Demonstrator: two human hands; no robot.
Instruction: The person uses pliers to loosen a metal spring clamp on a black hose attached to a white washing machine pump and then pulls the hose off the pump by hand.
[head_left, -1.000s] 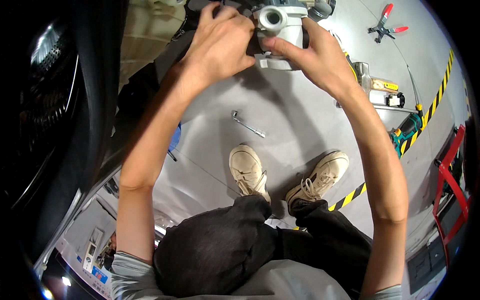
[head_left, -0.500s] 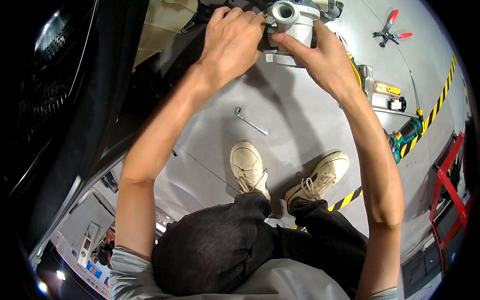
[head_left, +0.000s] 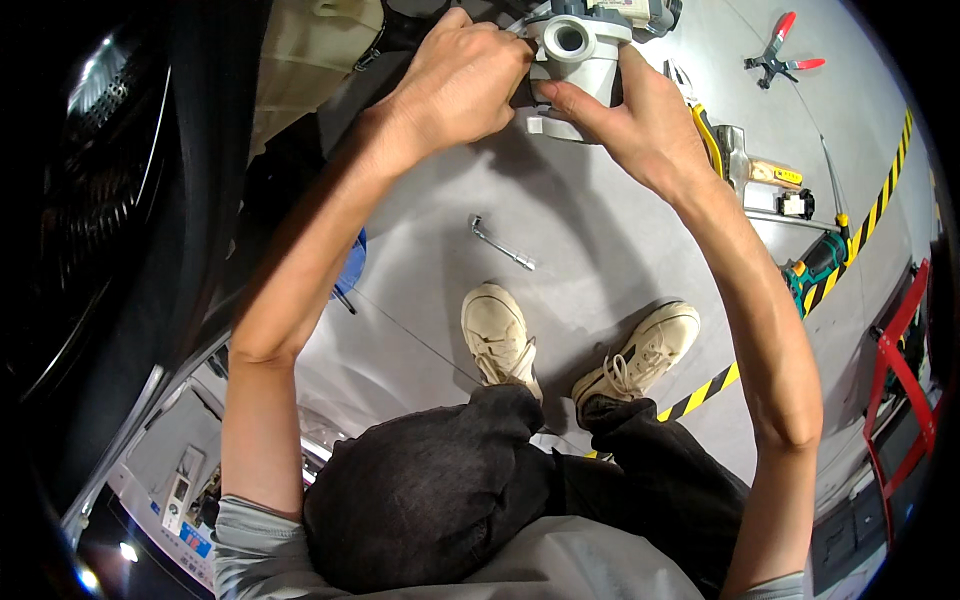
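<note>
A pale grey-white plastic pump housing [head_left: 590, 72] with a round open spout is held up at the top of the view. My right hand [head_left: 655, 120] grips it from the right, the thumb lying across its front and the fingers behind it. At its left side my left hand [head_left: 465, 85] is closed, knuckles up, against a dark part beside the housing. What its fingers hold is mostly hidden. A socket wrench [head_left: 503, 243] with a bent head lies on the floor below, between my arms.
On the right lie red-handled pliers [head_left: 775, 55], yellow-handled pliers [head_left: 708, 130], a hammer [head_left: 735, 160] and a green power tool [head_left: 822, 262]. Striped tape [head_left: 885, 195] crosses the floor. A dark machine body [head_left: 190, 150] with a beige plastic part [head_left: 315, 45] stands left. A red frame [head_left: 890, 370] stands right.
My left wrist and forearm have shifted a little left and down. The housing has dropped slightly in view, and a blue thing now shows beside my left forearm. Both hands keep their grip.
</note>
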